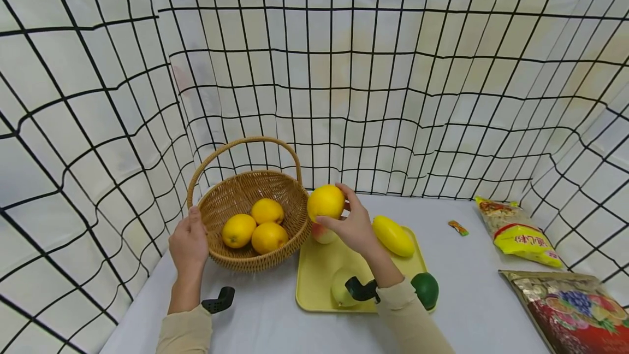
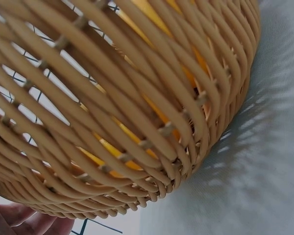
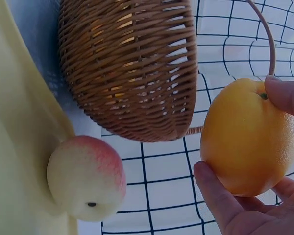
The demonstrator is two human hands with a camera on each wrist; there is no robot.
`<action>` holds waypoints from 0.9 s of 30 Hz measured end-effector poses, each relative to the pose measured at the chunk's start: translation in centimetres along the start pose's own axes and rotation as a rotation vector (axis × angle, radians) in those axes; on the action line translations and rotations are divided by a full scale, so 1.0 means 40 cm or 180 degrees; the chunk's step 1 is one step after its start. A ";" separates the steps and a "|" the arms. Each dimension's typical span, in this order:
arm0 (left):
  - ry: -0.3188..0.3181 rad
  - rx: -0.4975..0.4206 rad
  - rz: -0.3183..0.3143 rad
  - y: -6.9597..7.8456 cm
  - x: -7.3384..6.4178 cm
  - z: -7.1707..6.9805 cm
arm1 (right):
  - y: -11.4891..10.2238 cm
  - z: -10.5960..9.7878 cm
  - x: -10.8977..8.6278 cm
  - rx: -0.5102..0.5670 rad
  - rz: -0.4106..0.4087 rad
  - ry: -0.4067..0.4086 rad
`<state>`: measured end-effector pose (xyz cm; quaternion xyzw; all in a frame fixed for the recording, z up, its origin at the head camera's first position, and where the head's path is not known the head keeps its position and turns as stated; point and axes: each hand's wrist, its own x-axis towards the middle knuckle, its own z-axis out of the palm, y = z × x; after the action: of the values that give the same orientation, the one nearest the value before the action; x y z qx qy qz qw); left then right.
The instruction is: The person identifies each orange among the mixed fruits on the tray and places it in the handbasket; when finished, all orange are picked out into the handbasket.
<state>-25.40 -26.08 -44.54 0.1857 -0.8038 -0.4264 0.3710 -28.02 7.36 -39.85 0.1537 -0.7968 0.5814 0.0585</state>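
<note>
My right hand (image 1: 351, 228) holds an orange (image 3: 250, 137) between thumb and fingers, in the air just right of the wicker basket (image 1: 290, 246). At the basket's left side, my left hand (image 1: 189, 239) grips the rim near the foot of the arched handle; only some of its fingertips (image 2: 34, 223) show in the left wrist view. Inside the basket lie several similar yellow-orange fruits (image 1: 239, 230). Below the held orange, a pale peach with a red blush (image 3: 88, 178) rests on the yellow tray (image 1: 314, 283).
Also on the tray are a long yellow mango-like fruit (image 1: 393, 236), a pale green pear-like fruit (image 1: 340, 287) and a dark green fruit (image 1: 425, 290) at its right edge. Farther right lie a small wrapped snack (image 1: 458, 228), a yellow food bag (image 1: 521, 236) and a fruit-printed bag (image 1: 575, 310).
</note>
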 end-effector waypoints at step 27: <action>-0.0064 0.0037 -0.0012 0.007 0.002 -0.005 | -0.059 0.147 0.046 0.0078 -0.0290 -0.0406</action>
<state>-25.30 -26.08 -44.20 0.1851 -0.8096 -0.4242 0.3610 -28.53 0.84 -39.07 0.2271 -0.7840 0.5769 0.0322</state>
